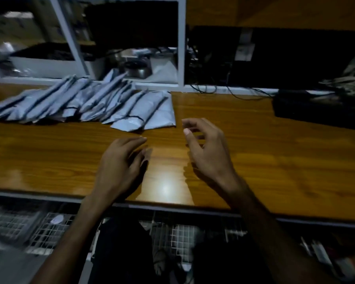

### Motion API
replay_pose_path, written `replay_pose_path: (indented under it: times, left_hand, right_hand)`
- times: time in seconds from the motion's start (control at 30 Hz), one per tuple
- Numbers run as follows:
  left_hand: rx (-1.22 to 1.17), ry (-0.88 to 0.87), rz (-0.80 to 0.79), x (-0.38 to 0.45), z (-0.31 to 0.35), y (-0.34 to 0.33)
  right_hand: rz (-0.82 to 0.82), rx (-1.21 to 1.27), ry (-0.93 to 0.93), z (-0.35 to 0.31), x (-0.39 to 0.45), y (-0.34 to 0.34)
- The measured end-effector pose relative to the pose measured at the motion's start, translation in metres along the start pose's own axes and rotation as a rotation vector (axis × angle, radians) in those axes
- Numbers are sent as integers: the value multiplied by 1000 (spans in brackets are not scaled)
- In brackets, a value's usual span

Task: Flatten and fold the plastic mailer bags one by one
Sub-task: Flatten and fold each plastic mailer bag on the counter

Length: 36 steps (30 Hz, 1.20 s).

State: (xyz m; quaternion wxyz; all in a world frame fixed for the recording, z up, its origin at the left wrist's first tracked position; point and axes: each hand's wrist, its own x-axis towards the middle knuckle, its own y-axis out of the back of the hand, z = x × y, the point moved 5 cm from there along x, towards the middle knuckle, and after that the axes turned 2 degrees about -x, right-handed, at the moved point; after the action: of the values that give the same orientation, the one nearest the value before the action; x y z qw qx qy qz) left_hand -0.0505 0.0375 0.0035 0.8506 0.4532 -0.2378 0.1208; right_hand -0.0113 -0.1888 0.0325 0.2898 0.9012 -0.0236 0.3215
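Observation:
Several folded grey plastic mailer bags (86,103) lie in an overlapping row across the back left of the wooden table (254,152). The rightmost folded bag (162,113) lies nearest my hands. My left hand (121,160) hovers over the table's middle, palm down, fingers loosely bent, holding nothing. My right hand (205,148) is raised just right of that bag, fingers loosely curled and empty. Neither hand touches a bag.
A white-framed partition (180,46) stands along the back, with a white tray (49,62) and a metal pot (136,67) behind it. A black device (316,107) and cables (234,93) sit back right. A wire grid (172,236) lies below the table's front edge.

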Motion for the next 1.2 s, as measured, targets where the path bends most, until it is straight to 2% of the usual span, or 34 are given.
replay_pose_path:
  times: [0.2, 0.37, 0.6, 0.73, 0.83, 1.0, 1.1, 1.2]
  left_hand:
    - [295, -134, -17, 53, 4, -34]
    - [436, -275, -71, 98, 7, -71]
    - [446, -230, -110, 126, 10, -99]
    - [455, -231, -80, 131, 9, -101]
    - [395, -242, -64, 131, 11, -100]
    - [113, -184, -50, 124, 12, -92]
    - [-53, -216, -5, 112, 18, -79]
    - [-123, -254, 50, 105, 16, -67]
  right_hand:
    - [-92, -90, 46, 42, 59, -45]
    - [-87, -128, -26, 91, 87, -57]
    - [-73, -104, -27, 112, 102, -64]
    - [-87, -109, 6, 111, 100, -66]
    - [-80, -107, 2, 112, 100, -64]
    - [-71, -121, -41, 118, 99, -58]
    - [-54, -132, -43, 121, 97, -50]
    - [-53, -103, -32, 124, 96, -40]
